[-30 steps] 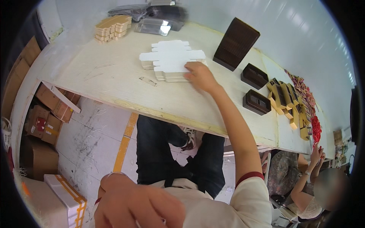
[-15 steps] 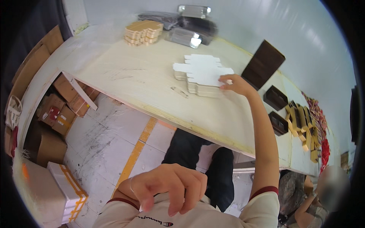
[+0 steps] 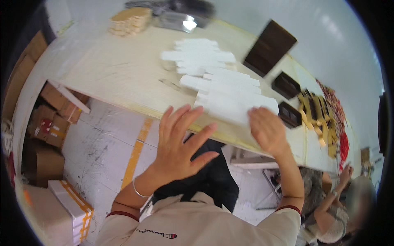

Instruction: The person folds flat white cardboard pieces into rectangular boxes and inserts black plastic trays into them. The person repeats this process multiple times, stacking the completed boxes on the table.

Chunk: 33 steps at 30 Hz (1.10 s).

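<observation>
A flat white cardboard box blank [image 3: 230, 95] with cut tabs lies over the near part of the table, slightly blurred. My right hand [image 3: 269, 129] grips its near right edge; the thumb is hidden. Just behind the blank, a stack of similar white box blanks [image 3: 195, 54] rests on the table, overlapped a little by the one I hold. My left hand [image 3: 178, 141] hovers at the table's front edge with fingers spread. It holds nothing and is near the blank's left side.
Dark open boxes [image 3: 286, 85] and a tall dark box [image 3: 269, 48] stand on the right, by gold-and-black box pieces [image 3: 316, 110] and red strings [image 3: 344, 149]. Tan blanks [image 3: 130, 20] are stacked at the back left. Another person [image 3: 332, 209] sits at lower right.
My right hand has drawn the top white blank off the stack toward me. My left hand has risen from my chest to the table edge, fingers spreading. The view has shifted.
</observation>
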Each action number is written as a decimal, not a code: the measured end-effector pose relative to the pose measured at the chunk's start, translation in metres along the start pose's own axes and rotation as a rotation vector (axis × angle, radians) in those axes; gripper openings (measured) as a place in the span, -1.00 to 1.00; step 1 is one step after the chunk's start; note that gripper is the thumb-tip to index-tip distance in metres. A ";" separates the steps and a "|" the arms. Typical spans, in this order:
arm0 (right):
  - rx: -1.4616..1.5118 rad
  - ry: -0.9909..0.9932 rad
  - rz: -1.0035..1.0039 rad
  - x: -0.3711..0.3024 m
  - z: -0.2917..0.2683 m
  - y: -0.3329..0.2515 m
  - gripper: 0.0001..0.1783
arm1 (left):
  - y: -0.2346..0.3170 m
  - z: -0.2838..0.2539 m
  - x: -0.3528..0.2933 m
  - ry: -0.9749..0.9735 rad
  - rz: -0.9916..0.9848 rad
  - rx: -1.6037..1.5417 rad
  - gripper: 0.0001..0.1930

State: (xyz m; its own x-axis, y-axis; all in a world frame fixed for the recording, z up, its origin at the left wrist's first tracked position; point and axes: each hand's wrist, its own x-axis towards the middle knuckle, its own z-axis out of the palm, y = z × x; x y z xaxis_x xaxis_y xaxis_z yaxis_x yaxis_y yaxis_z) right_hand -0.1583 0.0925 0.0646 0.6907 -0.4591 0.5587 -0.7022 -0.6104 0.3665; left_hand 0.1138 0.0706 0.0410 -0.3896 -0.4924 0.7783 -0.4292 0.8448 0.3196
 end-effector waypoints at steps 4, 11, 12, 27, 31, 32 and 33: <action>0.262 -0.086 0.255 -0.068 -0.011 -0.045 -0.78 | 0.000 0.055 -0.016 -0.300 0.098 -0.153 -0.69; 0.388 0.026 0.928 -0.091 0.022 -0.072 -0.68 | 0.007 0.094 0.002 -0.445 -0.171 -0.168 -0.86; 0.345 0.024 0.850 -0.091 0.020 -0.073 -0.66 | 0.009 0.098 0.004 -0.432 -0.116 -0.093 -0.86; 0.185 -0.289 0.600 -0.059 0.026 -0.063 -0.75 | -0.002 0.109 0.013 -0.600 0.060 -0.161 -0.89; 0.382 -0.278 0.791 -0.074 0.011 -0.042 -0.89 | -0.008 0.117 0.027 -0.709 -0.094 -0.184 -0.83; 0.420 -0.263 0.838 -0.075 0.008 -0.041 -0.90 | -0.008 0.117 0.029 -0.763 -0.122 -0.178 -0.81; 0.413 -0.258 0.864 -0.073 0.009 -0.040 -0.90 | -0.007 0.118 0.030 -0.686 -0.054 -0.126 -0.82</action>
State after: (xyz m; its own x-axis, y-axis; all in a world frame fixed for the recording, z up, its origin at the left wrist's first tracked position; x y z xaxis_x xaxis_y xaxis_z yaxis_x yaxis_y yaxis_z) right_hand -0.1791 0.1451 0.0020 0.0205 -0.9490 0.3145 -0.9010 -0.1539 -0.4057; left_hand 0.0089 0.0251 -0.0017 -0.8145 -0.5205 0.2563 -0.3810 0.8130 0.4404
